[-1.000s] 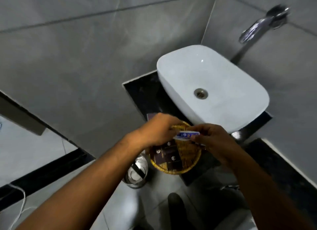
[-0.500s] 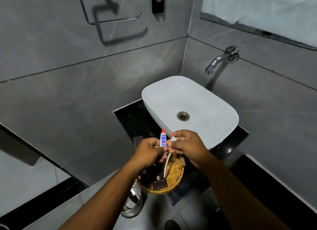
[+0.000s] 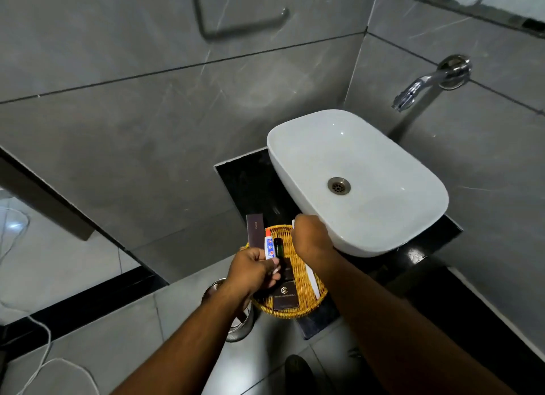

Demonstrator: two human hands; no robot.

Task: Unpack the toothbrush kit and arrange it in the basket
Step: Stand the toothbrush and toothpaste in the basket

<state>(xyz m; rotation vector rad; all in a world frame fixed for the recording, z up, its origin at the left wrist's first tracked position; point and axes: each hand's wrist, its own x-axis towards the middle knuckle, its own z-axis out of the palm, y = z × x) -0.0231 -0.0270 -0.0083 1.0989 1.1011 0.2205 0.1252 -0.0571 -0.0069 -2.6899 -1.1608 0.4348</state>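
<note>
Now apart: left hand (image 3: 253,272) pinching toothpaste tube (image 3: 269,247), right hand (image 3: 309,236) gripping white toothbrush (image 3: 312,279) over basket (image 3: 306,309). Box (image 3: 284,297) writing too small.

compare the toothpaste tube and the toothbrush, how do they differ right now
The toothpaste tube is short, white with blue and red print and a red cap; the toothbrush is long, thin and plain white. The tube is pinched in the left hand above the basket's left side; the toothbrush is in the right hand, slanting down along the right side. Both are over the basket.
</note>
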